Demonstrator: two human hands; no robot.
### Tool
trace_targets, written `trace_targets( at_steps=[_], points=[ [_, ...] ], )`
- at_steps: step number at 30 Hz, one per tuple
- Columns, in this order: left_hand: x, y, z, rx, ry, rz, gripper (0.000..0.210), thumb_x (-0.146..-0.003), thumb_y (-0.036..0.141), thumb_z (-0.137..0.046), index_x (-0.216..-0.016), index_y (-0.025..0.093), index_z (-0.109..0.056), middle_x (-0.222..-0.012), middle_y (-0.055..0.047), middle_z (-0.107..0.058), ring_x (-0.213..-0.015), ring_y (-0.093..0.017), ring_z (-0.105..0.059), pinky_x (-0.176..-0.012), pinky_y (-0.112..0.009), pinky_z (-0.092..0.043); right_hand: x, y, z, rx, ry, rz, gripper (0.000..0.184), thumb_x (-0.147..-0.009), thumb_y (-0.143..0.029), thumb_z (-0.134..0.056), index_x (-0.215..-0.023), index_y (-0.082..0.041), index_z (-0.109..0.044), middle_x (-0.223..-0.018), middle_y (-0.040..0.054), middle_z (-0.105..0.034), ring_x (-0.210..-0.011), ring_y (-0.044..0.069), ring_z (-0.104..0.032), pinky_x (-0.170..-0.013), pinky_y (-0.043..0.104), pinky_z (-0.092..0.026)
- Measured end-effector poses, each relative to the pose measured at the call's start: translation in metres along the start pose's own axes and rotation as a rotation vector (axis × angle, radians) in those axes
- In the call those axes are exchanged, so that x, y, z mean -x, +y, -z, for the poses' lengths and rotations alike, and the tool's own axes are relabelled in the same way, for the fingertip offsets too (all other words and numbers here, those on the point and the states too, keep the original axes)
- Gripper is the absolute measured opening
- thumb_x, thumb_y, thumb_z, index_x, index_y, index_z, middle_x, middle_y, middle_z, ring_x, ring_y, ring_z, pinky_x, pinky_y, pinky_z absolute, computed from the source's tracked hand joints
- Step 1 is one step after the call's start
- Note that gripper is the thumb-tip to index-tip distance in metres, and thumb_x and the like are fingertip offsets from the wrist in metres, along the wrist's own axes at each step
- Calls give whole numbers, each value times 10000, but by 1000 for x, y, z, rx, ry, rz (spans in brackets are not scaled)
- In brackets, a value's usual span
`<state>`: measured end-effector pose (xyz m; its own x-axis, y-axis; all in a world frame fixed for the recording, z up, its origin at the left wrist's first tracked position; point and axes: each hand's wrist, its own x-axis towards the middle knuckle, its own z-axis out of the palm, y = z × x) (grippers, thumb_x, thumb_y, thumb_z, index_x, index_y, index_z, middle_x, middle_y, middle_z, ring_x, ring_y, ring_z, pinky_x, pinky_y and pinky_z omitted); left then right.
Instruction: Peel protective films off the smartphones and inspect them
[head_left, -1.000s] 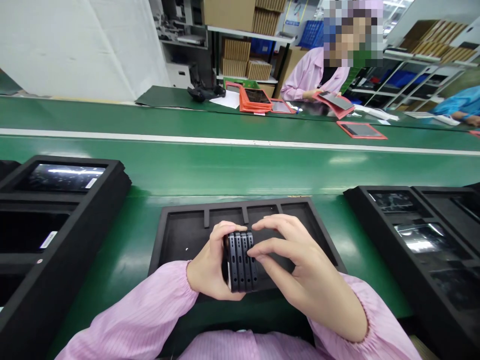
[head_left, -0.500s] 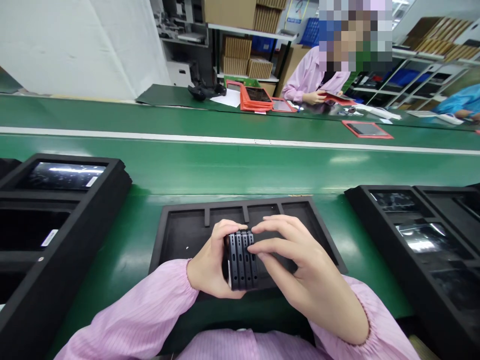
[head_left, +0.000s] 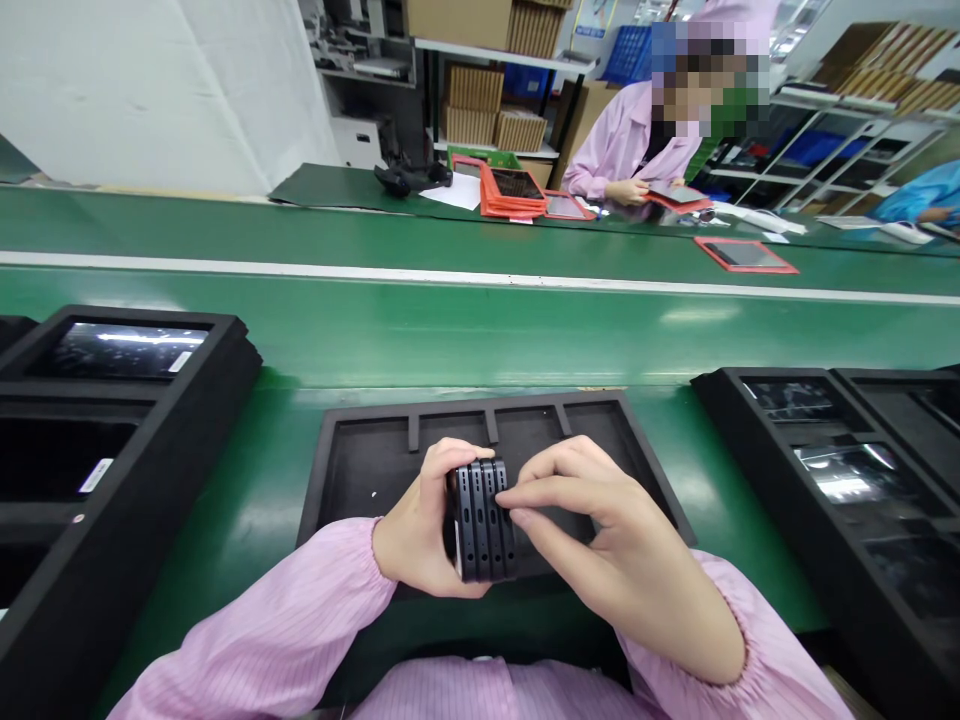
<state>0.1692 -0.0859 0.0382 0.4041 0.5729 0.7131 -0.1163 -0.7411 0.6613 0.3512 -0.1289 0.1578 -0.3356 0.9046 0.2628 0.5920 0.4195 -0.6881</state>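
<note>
My left hand (head_left: 421, 530) is wrapped round a stack of several dark phones (head_left: 484, 525), held on edge with their port ends facing me. The slots and round holes along those ends are visible. My right hand (head_left: 600, 530) has its index fingertip at the end of the rightmost phone, with the thumb drawn close below it in a pinch. Whatever sits between those fingertips, if anything, is too small to tell. Beneath both hands lies a black foam tray (head_left: 360, 410) with dividers along its far side.
Black foam trays holding dark-screened devices stand at the left (head_left: 225, 400) and right (head_left: 720, 440). Beyond runs a green conveyor (head_left: 375, 330), carrying a red-edged tablet (head_left: 746, 255). Across it, a person in a pink sleeve (head_left: 592, 165) handles another tablet, beside a red-edged stack (head_left: 514, 205).
The upper finger of my right hand has left the top of the stack and curled back. My left hand stays put. The red-edged tablet on the belt has shifted slightly right.
</note>
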Motion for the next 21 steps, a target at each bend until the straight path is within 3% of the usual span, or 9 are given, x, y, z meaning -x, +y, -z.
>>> trace_targets(
  at_steps=[9,15,21],
  points=[
    [0,-2,1,-2,8,10,1064,-579,293,-803,-1451,256,-195,-1220,-125,-444,-1105,-290,-485,-922,-502,-458,-5,4,-10,38,71,-35,161,-886,-158,-604,-888,-245,-739,-725,-11,-570,-742,124,-503,-695,305,-411],
    [0,-1,0,27,9,27,1072,-574,282,-805,-1448,269,-186,-1206,-119,-453,-1097,-286,-490,-917,-505,-456,-9,8,-6,-62,85,13,139,-870,-140,-622,-893,-227,-727,-951,-1,-686,-921,127,-608,-823,278,-489],
    [-1,0,0,39,4,30,1038,-599,289,-790,-1444,267,-188,-1211,-121,-430,-1105,-279,-475,-915,-488,-456,-11,11,1,-237,-4,-109,123,-859,-143,-636,-861,-226,-726,-839,-41,-729,-785,94,-670,-734,214,-529]
  ],
)
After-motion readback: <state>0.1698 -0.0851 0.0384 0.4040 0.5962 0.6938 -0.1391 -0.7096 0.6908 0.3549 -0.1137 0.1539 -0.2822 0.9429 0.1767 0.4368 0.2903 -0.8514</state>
